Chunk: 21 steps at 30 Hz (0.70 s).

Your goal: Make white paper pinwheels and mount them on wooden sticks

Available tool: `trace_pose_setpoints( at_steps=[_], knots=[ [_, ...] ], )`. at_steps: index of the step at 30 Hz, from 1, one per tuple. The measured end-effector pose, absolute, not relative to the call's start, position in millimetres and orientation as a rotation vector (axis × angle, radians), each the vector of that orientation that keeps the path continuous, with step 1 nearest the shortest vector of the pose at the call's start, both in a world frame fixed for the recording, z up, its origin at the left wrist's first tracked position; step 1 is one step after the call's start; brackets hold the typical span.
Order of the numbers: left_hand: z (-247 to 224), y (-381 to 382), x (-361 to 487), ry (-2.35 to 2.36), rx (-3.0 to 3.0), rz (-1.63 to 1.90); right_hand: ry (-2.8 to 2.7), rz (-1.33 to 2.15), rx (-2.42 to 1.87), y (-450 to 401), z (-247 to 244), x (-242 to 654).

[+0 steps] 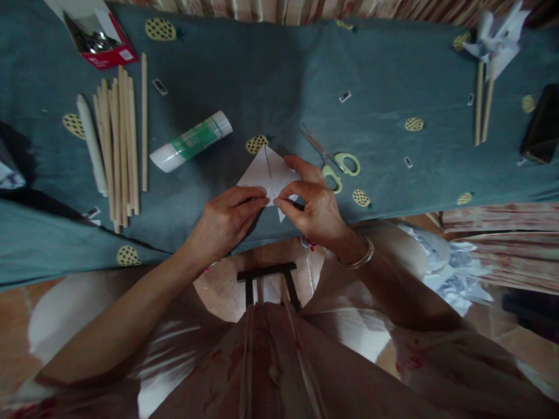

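A small folded white paper (261, 167) with a dark crease or slit down its middle lies near the table's front edge, one corner pointing away from me. My left hand (229, 218) pinches its lower left edge between thumb and forefinger. On the other side, my right hand (317, 203) grips the lower right part, thumb and forefinger together near the crease and other fingers behind the paper. A narrow paper tip sticks out below. Just right of the paper lie open scissors (332, 161) with light green handles.
A glue stick (192, 141) lies left of the paper, beside several wooden sticks (117, 145), a pale candle-like rod (92, 145) and a red box (114, 53). Paper pinwheels (498, 41) and a dark phone (541, 125) are at the right on the green cloth (375, 70).
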State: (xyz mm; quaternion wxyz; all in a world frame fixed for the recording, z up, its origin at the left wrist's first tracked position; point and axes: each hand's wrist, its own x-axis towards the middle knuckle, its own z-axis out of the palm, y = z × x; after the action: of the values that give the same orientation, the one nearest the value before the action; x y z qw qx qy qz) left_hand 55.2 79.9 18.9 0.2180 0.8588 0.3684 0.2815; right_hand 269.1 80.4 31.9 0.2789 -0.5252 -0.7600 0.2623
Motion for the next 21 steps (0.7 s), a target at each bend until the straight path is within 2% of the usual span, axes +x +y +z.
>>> trace_pose_setpoints(
  at_steps=[8,21],
  knots=[
    [19.4,80.2,56.0,1.028,2.338,0.774,-2.029,0.747,-1.408,80.7,30.9,269.5],
    [20.3,81.4,55.5,1.025,2.366,0.736,-2.072,0.625,-1.376,78.1,26.2,268.5]
  ],
)
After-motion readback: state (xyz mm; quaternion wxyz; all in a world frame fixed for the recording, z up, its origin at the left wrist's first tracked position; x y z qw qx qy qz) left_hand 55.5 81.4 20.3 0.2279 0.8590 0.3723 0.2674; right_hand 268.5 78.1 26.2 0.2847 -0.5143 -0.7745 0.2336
